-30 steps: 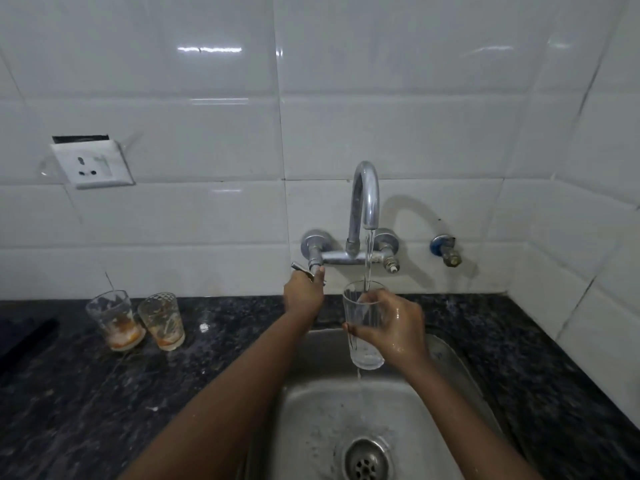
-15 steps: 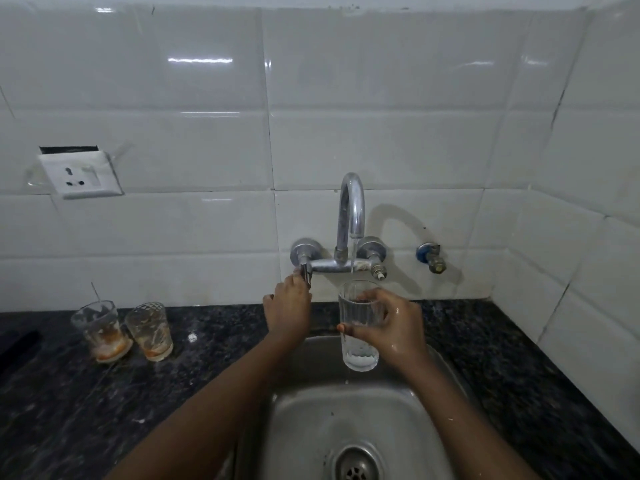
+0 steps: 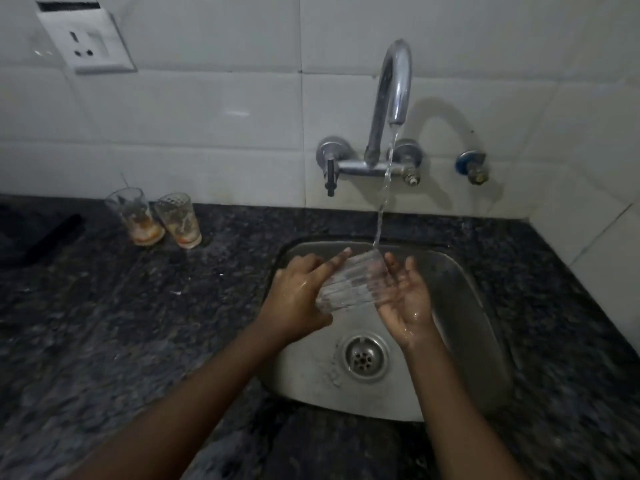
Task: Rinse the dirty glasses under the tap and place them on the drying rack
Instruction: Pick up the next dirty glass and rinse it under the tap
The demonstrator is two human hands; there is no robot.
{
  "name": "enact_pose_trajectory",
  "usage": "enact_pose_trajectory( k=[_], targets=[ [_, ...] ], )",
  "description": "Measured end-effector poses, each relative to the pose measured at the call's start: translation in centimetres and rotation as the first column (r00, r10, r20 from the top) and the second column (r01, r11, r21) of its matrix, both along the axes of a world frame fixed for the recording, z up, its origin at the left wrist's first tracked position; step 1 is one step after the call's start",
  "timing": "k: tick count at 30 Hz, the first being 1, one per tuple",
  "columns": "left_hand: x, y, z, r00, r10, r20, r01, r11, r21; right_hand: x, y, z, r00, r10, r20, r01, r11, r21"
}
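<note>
Clear glass (image 3: 356, 284), a second ago upright in the right hand alone while the left worked the tap lever, now lies tilted on its side between both palms over the sink (image 3: 460, 306), rim toward twelve o'clock under the running stream (image 3: 384, 199). The left hand (image 3: 298, 296) cups its base and the right hand (image 3: 405, 299) lies open against its side, so rinsing is judged under way. Two stained glasses (image 3: 156, 220) wait on the counter at ten o'clock; no drying rack is visible.
</note>
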State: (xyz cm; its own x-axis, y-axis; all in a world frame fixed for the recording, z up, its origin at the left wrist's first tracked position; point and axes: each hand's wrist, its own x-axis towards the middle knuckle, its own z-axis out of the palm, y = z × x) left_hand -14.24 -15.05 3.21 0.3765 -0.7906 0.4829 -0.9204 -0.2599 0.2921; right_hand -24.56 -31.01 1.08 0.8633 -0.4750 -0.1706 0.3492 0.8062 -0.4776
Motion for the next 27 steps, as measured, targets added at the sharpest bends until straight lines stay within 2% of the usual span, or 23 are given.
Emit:
enact_pose_trajectory(
  k=[3,5,7,9,10,11,12,13,15,16,18,20,21,22,24,25,27],
  targets=[
    [-0.9,1.0,0.2,0.952,0.107,0.286,-0.142,0.984,0.104,1.3,1.6,-1.6,0.987,0.041,-0.156,-0.024,0.994,0.106],
    [-1.2,1.5,0.1,0.911,0.141,0.387,-0.200,0.973,0.116,2.3,2.6,-2.2,0.968,0.086,-0.236,-0.053,0.988,0.144],
    [-1.4,2.1,-0.5,0.893,0.159,0.420,-0.229,0.966,0.120,2.8,3.2,-2.4,0.945,0.139,-0.296,-0.082,0.977,0.196],
    [-1.6,2.8,-0.7,0.930,0.174,0.323,-0.240,0.954,0.177,3.5,3.2,-3.8,0.932,0.192,-0.309,-0.125,0.967,0.223],
    [-1.7,3.1,-0.7,0.957,0.192,0.216,-0.239,0.946,0.220,3.6,3.2,-4.4,0.931,0.189,-0.311,-0.125,0.969,0.214],
    [-1.6,3.5,-0.7,0.974,0.218,0.060,-0.226,0.939,0.259,3.6,2.8,-5.4,0.927,0.162,-0.339,-0.104,0.977,0.185],
    [-1.6,3.8,-0.8,0.962,0.244,-0.118,-0.206,0.941,0.267,3.5,2.3,-5.9,0.936,0.186,-0.299,-0.118,0.966,0.231],
    [-1.6,4.1,-1.1,0.918,0.269,-0.290,-0.202,0.949,0.241,3.2,1.9,-5.6,0.932,0.201,-0.303,-0.126,0.960,0.249],
    [-1.8,4.4,-1.4,0.726,0.307,-0.616,-0.265,0.951,0.161,2.6,1.8,-3.9,0.926,0.222,-0.305,-0.144,0.956,0.257],
    [-2.1,4.4,-1.4,0.582,0.301,-0.755,-0.302,0.942,0.144,2.5,1.7,-2.7,0.931,0.222,-0.290,-0.136,0.948,0.289],
    [-3.1,3.7,-1.1,0.228,0.241,-0.944,-0.344,0.926,0.153,2.4,1.1,0.1,0.927,0.255,-0.276,-0.180,0.946,0.269],
    [-3.9,2.4,-1.2,-0.186,0.104,-0.977,-0.352,0.921,0.165,2.6,1.0,3.1,0.878,0.347,-0.331,-0.347,0.936,0.061],
    [-3.9,1.8,-1.7,-0.366,0.030,-0.930,-0.345,0.924,0.166,2.5,1.1,4.6,0.829,0.379,-0.411,-0.453,0.887,-0.096],
    [-3.7,1.2,-2.0,-0.487,-0.018,-0.873,-0.322,0.933,0.160,2.4,1.7,6.1,0.765,0.387,-0.515,-0.563,0.789,-0.244],
    [-3.7,0.3,-2.5,-0.632,-0.056,-0.773,-0.219,0.970,0.108,2.4,3.1,8.5,0.645,0.319,-0.695,-0.730,0.527,-0.435],
    [-4.0,-0.2,-2.3,-0.656,-0.069,-0.752,-0.176,0.982,0.063,2.2,3.9,9.5,0.602,0.274,-0.750,-0.781,0.399,-0.481],
    [-4.9,-1.2,-2.0,-0.624,-0.103,-0.774,-0.151,0.988,-0.009,1.7,5.1,10.7,0.573,0.142,-0.807,-0.816,0.185,-0.547]
  ],
)
